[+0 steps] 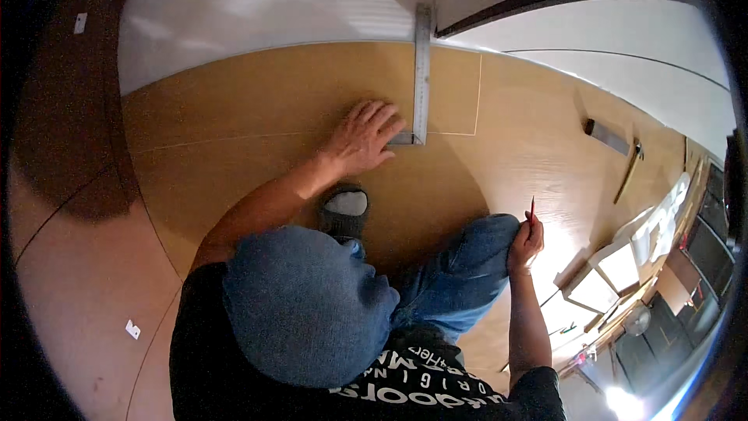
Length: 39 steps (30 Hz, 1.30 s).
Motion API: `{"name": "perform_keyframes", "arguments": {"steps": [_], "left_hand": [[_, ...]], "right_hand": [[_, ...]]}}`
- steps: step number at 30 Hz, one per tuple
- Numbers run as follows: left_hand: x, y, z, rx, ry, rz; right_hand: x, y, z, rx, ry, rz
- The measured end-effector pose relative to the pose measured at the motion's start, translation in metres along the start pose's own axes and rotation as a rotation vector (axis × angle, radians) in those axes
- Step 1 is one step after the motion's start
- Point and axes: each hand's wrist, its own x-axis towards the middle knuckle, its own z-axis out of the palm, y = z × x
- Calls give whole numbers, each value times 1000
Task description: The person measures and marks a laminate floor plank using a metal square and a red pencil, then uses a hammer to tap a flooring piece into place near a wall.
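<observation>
My left hand [365, 138] lies on the tan wood-grained board [257, 101], fingers stretched out. Its fingertips reach the short arm [402, 139] of a metal L-shaped square, though whether they press on it I cannot tell. The long blade of the square [421, 82] runs away from me across the board and past its far edge. Pale lines mark the board on both sides of the square. Resting by my right knee, my right hand [527, 243] is closed round a red pencil [533, 209] whose tip points up and away.
At the right lie a dark-ended block with a pale metal face [606, 137] and a hammer-like tool [628, 171]. White sheets [661, 218] and a white-sided box [604, 277] sit beyond. A white panel [257, 12] borders the board's far edge. My socked foot [344, 206] is near my left hand.
</observation>
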Motion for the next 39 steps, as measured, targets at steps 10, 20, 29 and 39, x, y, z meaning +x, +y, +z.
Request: {"name": "perform_keyframes", "arguments": {"steps": [10, 20, 29, 39], "left_hand": [[42, -17, 8, 76, 13, 186], [47, -12, 3, 38, -18, 174], [46, -15, 11, -1, 39, 209], [46, -14, 10, -12, 22, 202]], "right_hand": [[7, -18, -5, 32, -58, 89], [4, -15, -7, 60, -63, 101], [1, -7, -8, 83, -80, 126], [3, -13, -7, 43, -11, 67]]}}
